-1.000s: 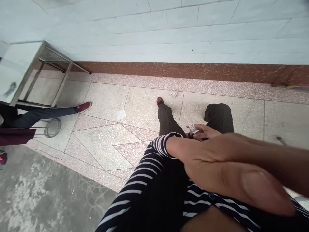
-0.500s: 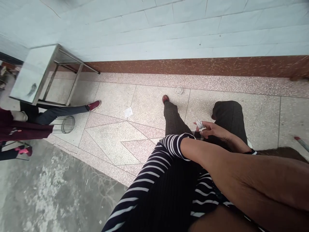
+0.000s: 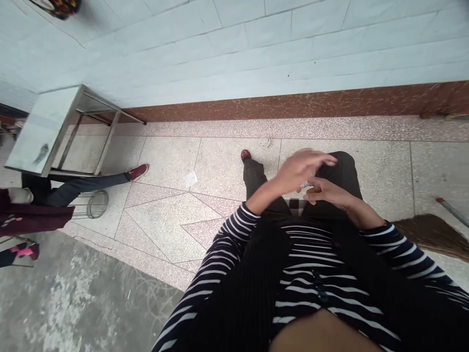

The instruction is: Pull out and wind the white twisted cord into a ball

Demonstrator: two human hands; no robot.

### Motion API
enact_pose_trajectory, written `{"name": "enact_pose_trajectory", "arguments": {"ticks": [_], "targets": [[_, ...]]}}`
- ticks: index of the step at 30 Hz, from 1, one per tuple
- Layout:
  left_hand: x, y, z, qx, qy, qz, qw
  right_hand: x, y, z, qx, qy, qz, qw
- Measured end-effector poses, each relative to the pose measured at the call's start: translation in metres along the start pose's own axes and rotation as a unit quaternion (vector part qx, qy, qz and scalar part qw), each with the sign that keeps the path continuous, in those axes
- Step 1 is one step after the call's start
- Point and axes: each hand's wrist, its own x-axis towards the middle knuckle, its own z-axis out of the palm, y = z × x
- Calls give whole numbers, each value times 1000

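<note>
My right hand (image 3: 327, 192) is held over my lap, its fingers curled around a small bundle of white yarn (image 3: 305, 185), mostly covered now. Above and partly in front of it is my left hand (image 3: 296, 171), blurred by motion, with its fingers reaching to the right past the bundle. Whether the left fingers pinch a strand cannot be made out. A ball of white yarn (image 3: 264, 142) lies on the floor beyond my foot, near the wall.
A metal-legged table (image 3: 47, 124) stands at the left by the wall. A seated person in a maroon top (image 3: 40, 208) is below it, next to a wire stand (image 3: 97, 204). White paper (image 3: 190, 179) lies on the floor. A brown mat (image 3: 430, 234) and a red-tipped stick (image 3: 452, 211) are at right.
My left forearm was folded back across my body to the right; it has swung out and down, bringing the left hand over the right. The right hand stays in nearly the same place.
</note>
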Motion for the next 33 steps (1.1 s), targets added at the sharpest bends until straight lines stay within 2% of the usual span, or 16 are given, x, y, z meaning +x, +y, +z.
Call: {"name": "enact_pose_trajectory", "arguments": {"ticks": [1, 2, 4, 8, 11, 14, 17, 19, 22, 24, 25, 27, 29, 31, 33], "targets": [[-7, -18, -9, -11, 36, -44, 998, -2, -5, -1, -8, -26, -1, 1000], [-16, -36, -16, 3, 46, -79, 996, -3, -9, -2, -11, -49, -7, 999], [-33, -67, -18, 16, 30, -121, 992, -4, -18, -3, -4, -72, -27, 997], [-47, -98, 0, 17, 13, -128, 992, -5, -30, -2, 8, -87, -57, 995], [-38, -106, 15, 15, 48, -133, 990, -8, -35, 0, 13, -103, -70, 992], [-29, -112, 27, 17, 70, -180, 981, -12, -41, 0, 11, -106, -108, 988], [-30, -111, 37, 20, 51, -228, 972, -11, -47, -5, -6, -75, -153, 985], [-34, -106, 42, 24, 18, -233, 972, -5, -47, -13, -54, -36, -159, 985], [-41, -96, 42, 50, -34, -209, 976, 10, -34, -27, -210, 53, -112, 970], [-43, -90, 35, 81, -54, -182, 979, 18, -19, -32, -325, 92, -42, 940], [-42, -88, 30, 98, -58, -168, 979, 19, -11, -34, -363, 90, -3, 927], [-40, -85, 19, 131, -60, -148, 978, 17, 1, -33, -376, 30, 65, 924], [-38, -86, 9, 156, -61, -137, 976, 9, 6, -29, -298, -87, 96, 946], [-35, -90, 5, 159, -72, -128, 976, -1, 1, -24, -166, -194, 79, 964], [-35, -97, 8, 141, -76, -132, 978, -11, -11, -21, -42, -234, 24, 971]]}}
